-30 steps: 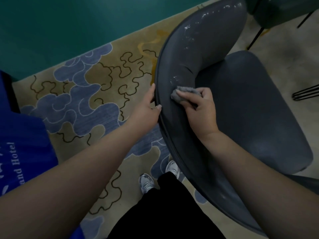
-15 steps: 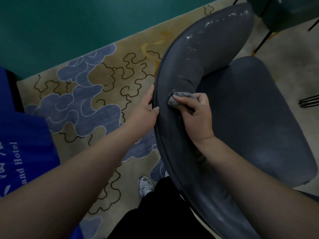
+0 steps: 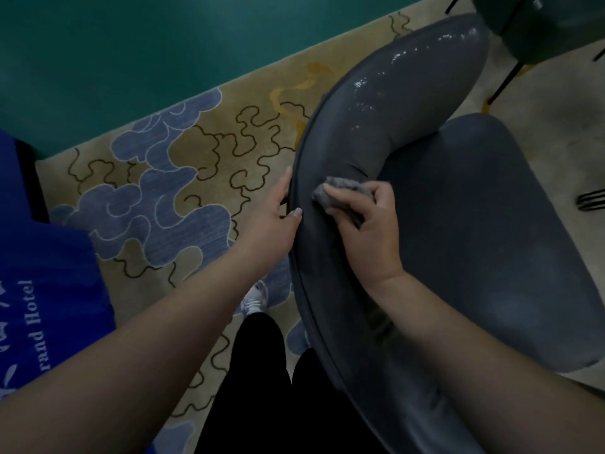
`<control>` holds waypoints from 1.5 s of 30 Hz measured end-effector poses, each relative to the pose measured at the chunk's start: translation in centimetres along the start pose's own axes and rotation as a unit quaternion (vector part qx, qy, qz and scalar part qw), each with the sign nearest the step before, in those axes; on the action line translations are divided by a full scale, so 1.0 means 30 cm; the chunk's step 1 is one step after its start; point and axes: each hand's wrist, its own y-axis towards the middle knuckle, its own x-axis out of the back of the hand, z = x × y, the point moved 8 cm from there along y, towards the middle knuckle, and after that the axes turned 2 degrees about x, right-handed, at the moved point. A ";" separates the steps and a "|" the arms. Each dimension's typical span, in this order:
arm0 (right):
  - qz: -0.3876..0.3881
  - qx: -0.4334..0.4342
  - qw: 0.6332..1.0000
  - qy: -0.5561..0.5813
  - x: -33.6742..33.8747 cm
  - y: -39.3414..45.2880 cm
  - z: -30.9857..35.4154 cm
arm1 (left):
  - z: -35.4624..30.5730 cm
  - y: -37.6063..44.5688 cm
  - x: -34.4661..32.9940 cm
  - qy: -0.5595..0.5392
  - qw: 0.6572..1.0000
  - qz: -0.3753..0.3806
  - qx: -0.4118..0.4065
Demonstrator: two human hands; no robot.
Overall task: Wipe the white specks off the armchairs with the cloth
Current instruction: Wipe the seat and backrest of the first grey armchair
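A dark grey armchair (image 3: pixel 491 224) fills the right half of the view, its curved backrest arching from bottom centre to top right. White specks (image 3: pixel 363 83) glint on the upper part of the backrest. My right hand (image 3: pixel 366 231) grips a small grey cloth (image 3: pixel 340 191) and presses it on the backrest's inner face. My left hand (image 3: pixel 275 217) holds the backrest's outer rim, thumb hooked over the top edge, fingers behind it.
A patterned beige and blue carpet (image 3: pixel 170 198) lies left of the chair, with a green wall (image 3: pixel 131 60) beyond. A second dark chair (image 3: pixel 540 24) with thin black legs stands at top right. My legs and a white shoe (image 3: pixel 255 296) are below.
My right hand with the cloth has slid a little down the backrest toward me. My left hand keeps its hold on the rim.
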 end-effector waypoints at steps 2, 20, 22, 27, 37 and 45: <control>0.017 0.007 1.000 -0.004 0.010 -0.063 0.010 | -0.007 0.026 0.007 0.009 1.000 0.003 -0.001; -0.122 -0.078 0.988 -0.055 -0.018 0.171 -0.028 | -0.137 0.294 0.024 0.037 0.989 0.144 -0.020; -0.145 -0.104 0.983 -0.042 -0.014 0.254 -0.056 | -0.148 0.310 0.024 0.055 0.985 0.161 -0.026; -0.156 -0.118 0.979 -0.058 -0.027 0.181 -0.021 | -0.167 0.342 0.025 0.081 0.975 0.202 -0.042; -0.196 -0.140 0.968 -0.066 0.000 0.338 -0.067 | -0.201 0.418 0.007 0.092 0.966 0.238 -0.047; -0.171 -0.139 0.974 -0.058 0.011 0.354 -0.078 | -0.277 0.494 -0.016 0.104 0.965 0.237 -0.047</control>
